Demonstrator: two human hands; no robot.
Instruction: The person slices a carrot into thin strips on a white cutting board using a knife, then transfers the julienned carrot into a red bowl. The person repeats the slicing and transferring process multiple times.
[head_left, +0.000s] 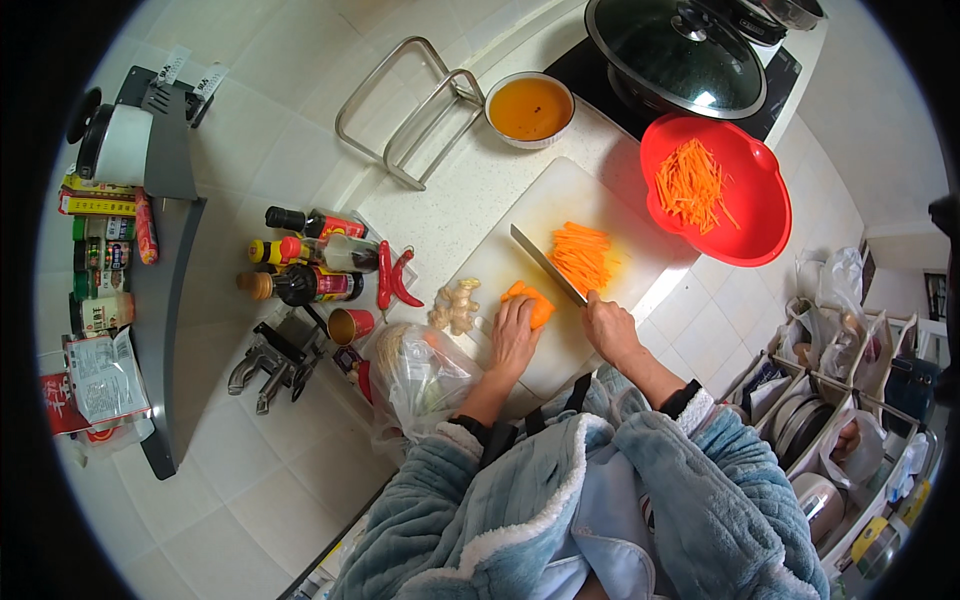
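My right hand (611, 328) grips the handle of a kitchen knife (546, 262), its wide blade pointing away from me over the white cutting board (487, 262). To the blade's right lies a pile of cut carrot strips (580, 255). My left hand (514, 336) rests on a piece of carrot (541, 309), fingers curled over it; smaller carrot bits show just beyond the fingertips. A knob of ginger root (454, 306) sits left of that hand. At the board's far right corner, a red plastic basin (757, 195) holds a heap of shredded carrot (691, 187).
Behind the board stand a bowl of amber liquid (530, 109) and a lidded wok (675, 56) on a cooktop. Red chili peppers (397, 277), sauce bottles (315, 285) and a plastic bag of vegetables (424, 375) crowd the left. A metal rack (411, 112) leans near the wall.
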